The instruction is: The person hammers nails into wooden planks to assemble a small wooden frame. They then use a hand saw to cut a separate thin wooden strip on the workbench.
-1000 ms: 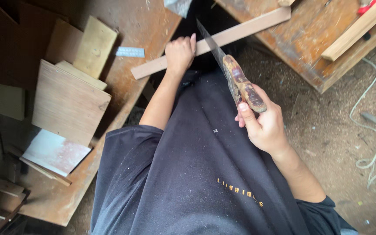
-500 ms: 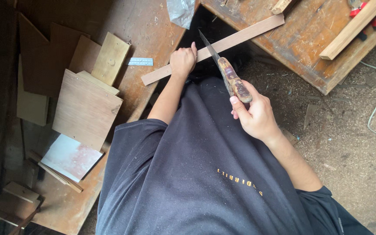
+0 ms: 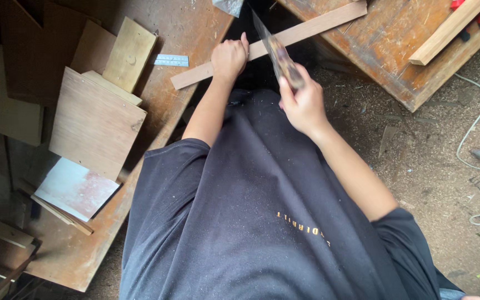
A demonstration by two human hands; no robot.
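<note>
- The person's left hand presses down flat on a long, narrow wooden strip, fingers curled over its far edge, pinning it just beside the cut.
- The strip bridges a dark gap: its left end lies on the near edge of the left tabletop, and its other end rests on the near corner of the orange-brown right tabletop.
- The right hand is wrapped tight round the mottled brown handle of a handsaw; the blade is blurred and crosses the strip over the gap.
- To saw well here, the holding hand looks best kept close to the blade but clear of the teeth, since the unsupported middle is likely to flex and chatter.
- Long, light strokes with the forearm in line with the blade would probably keep the cut square; forcing it could make the thin strip split or slip off a tabletop edge.
- A small steel ruler lies on the left tabletop just beyond the strip's left end, and plywood offcuts are stacked toward that tabletop's left edge, well apart from the cut.
</note>
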